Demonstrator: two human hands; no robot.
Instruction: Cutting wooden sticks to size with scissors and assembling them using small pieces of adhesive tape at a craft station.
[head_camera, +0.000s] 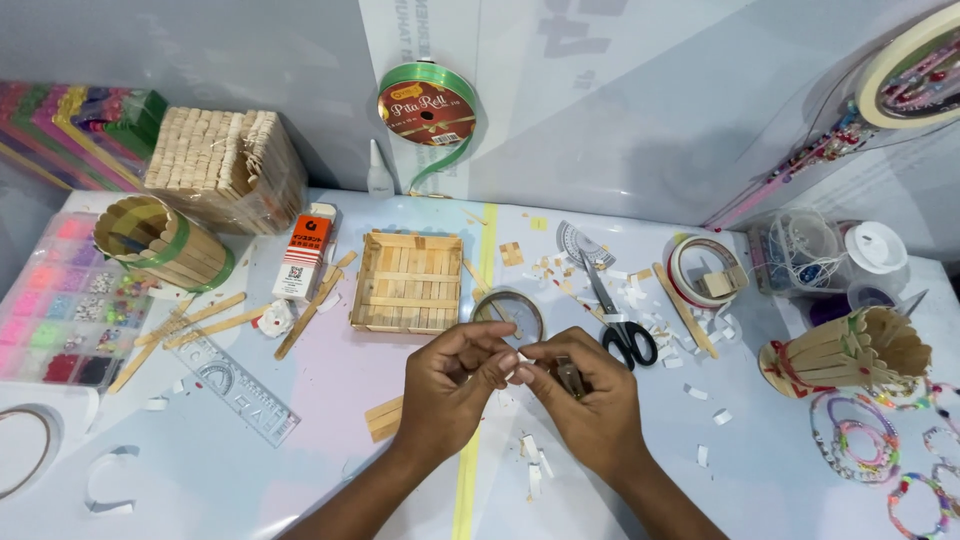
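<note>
A pale surface (250, 470) fills the view, strewn with craft supplies. Near its middle lies a square tray of wooden sticks (407, 281), with a clear ruler (236, 387) to its left and black-handled scissors (617, 320) to its right. Just below the tray, the left hand (452, 385) and right hand (590, 400) meet fingertip to fingertip, pinching a small white scrap of tape (519, 362) between them. The right hand also grips a small dark metal object (570, 378). Tiny white paper bits (533, 465) lie below.

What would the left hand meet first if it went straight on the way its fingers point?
The left hand points right, so it would probably meet the right hand first; their fingertips already pinch a small white scrap together.
</note>
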